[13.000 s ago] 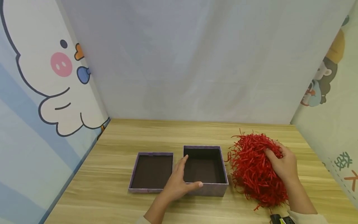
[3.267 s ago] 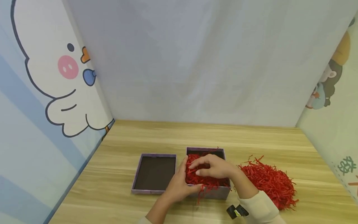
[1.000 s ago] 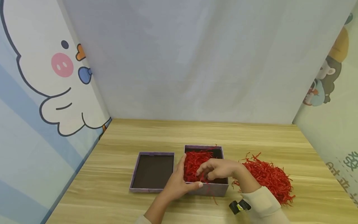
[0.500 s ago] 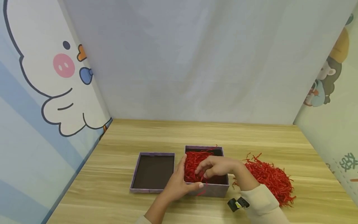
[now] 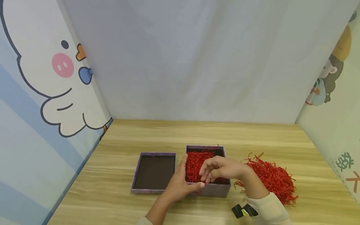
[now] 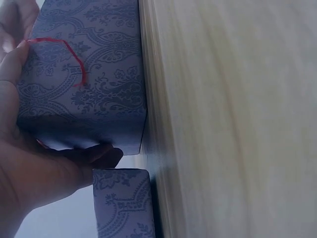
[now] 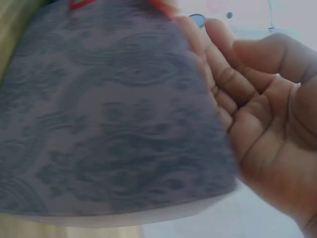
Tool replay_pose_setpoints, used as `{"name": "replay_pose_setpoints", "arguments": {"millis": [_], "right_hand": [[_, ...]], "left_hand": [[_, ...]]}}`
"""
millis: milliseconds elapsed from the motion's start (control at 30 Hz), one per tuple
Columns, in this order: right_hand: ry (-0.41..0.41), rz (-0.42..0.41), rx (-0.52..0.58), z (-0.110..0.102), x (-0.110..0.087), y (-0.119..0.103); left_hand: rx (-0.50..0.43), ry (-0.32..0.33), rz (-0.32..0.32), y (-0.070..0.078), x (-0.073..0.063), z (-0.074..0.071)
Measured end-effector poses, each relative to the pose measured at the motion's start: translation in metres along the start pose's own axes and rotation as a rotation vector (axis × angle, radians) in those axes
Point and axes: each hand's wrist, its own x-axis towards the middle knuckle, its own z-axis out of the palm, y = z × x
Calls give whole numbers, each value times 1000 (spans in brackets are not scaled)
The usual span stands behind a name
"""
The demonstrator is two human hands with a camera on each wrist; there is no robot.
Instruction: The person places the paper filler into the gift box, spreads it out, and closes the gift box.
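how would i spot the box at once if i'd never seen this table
On the wooden table in the head view, a shallow tray lies left and a red heap right. The box stands between them, the left hand against its side. Unlike the tray, it has tall walls and red shreds inside.

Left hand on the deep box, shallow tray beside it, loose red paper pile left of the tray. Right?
One slip: the head view shows the loose red paper pile right of the deep box. The left hand is on that box, the shallow tray beside it.
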Motion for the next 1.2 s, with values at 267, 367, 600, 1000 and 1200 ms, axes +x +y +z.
{"name": "replay_pose_setpoints", "arguments": {"millis": [267,367,600,1000,1200], "right_hand": [[-73,99,-58,3,17,19],[-59,161,-81,2,24,22],[6,294,-226,3,35,20],[68,110,-123,-4,-1,-2],[198,62,-121,-3,-24,-10]], "left_hand": [[22,6,42,2,0,0],[26,9,52,3,1,0],[37,3,43,5,1,-1],[1,-20,34,8,-1,0],[-3,-8,12,6,-3,-1]]}}
